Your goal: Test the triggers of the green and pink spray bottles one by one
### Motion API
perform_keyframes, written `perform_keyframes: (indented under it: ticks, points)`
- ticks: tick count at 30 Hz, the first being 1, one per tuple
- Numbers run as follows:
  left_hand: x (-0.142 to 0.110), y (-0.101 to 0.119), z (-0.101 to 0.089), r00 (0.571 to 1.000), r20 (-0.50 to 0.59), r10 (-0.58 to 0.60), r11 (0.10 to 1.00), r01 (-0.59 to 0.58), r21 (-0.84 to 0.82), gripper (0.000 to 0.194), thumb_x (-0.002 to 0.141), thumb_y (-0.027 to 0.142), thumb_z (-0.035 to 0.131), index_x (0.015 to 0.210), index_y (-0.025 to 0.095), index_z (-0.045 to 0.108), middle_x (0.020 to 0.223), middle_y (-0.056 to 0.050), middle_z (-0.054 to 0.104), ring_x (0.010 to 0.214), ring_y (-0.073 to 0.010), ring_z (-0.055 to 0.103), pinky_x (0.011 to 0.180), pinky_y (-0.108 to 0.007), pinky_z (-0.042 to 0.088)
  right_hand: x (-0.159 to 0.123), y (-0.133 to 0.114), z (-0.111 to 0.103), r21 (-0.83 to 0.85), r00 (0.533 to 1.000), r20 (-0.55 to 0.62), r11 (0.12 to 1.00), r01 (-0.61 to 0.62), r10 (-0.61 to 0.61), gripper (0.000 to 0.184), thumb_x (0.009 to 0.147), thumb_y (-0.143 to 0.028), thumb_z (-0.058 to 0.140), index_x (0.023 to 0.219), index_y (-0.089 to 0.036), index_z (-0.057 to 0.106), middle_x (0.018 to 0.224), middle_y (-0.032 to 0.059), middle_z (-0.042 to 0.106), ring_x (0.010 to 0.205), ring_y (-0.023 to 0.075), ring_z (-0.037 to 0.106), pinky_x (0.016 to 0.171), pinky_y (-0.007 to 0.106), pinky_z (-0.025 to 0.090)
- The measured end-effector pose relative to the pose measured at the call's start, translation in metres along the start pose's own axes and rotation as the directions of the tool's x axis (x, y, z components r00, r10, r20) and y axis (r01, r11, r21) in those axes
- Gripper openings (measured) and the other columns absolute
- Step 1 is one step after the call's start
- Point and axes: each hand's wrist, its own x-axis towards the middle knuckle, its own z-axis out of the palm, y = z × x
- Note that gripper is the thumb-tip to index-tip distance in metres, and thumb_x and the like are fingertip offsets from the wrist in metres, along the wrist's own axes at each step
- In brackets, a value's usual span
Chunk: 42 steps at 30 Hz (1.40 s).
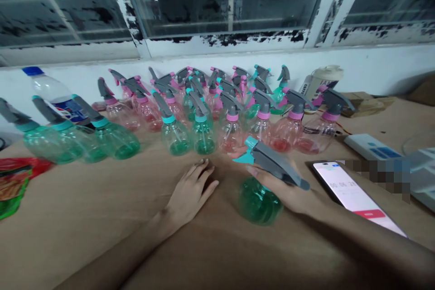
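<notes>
My right hand is closed around the neck of a green spray bottle with a grey and teal trigger head. The bottle is a little blurred and sits at or just above the tabletop; I cannot tell which. My left hand lies on the brown table with its fingers stretched out, holding nothing. Just beyond its fingertips stand two green spray bottles. A pink spray bottle stands behind the held one, in a row with several others.
Several green spray bottles stand at the left, before a blue-capped plastic bottle. A lit phone showing a timer lies right of my right hand, near a white device. A red and green packet lies at the left edge.
</notes>
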Motion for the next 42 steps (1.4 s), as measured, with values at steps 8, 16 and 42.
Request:
perform_keyframes:
  ticks: [8,16,42]
  points:
    - [0.0008,-0.0003,-0.0024,1.000,0.010,0.021,1.000,-0.021,-0.012,0.050,0.098,0.043,0.023,0.125,0.012,0.050,0.133,-0.012,0.048,0.125,-0.0236,0.042,0.105,-0.042,0.034,-0.0007,0.0010,-0.0013,0.022,0.998,0.058,1.000,-0.013,0.012,0.014,0.084,-0.036,0.054,0.082,-0.023,0.059,0.073,-0.0006,0.065,0.066,0.0133,0.062,0.066,0.026,0.050]
    - [0.0012,0.0005,-0.0033,1.000,0.022,0.005,1.000,-0.004,-0.020,0.047,0.098,0.042,0.025,0.125,0.014,0.050,0.134,-0.011,0.048,0.124,-0.0236,0.043,0.104,-0.041,0.035,-0.0022,0.0041,-0.0015,0.060,0.999,0.044,0.998,-0.026,0.023,0.021,0.082,-0.042,0.055,0.081,-0.022,0.062,0.071,-0.0007,0.063,0.066,0.0148,0.061,0.066,0.029,0.049]
    - [0.0006,0.0005,-0.0020,1.000,-0.002,0.009,1.000,-0.009,-0.024,0.045,0.098,0.041,0.028,0.124,0.013,0.051,0.133,-0.011,0.048,0.124,-0.0236,0.043,0.104,-0.041,0.034,-0.0021,-0.0025,-0.0039,-0.022,1.000,0.026,1.000,0.014,-0.013,0.009,0.081,-0.033,0.056,0.081,-0.025,0.059,0.068,-0.0012,0.059,0.057,0.0136,0.054,0.054,0.028,0.045]
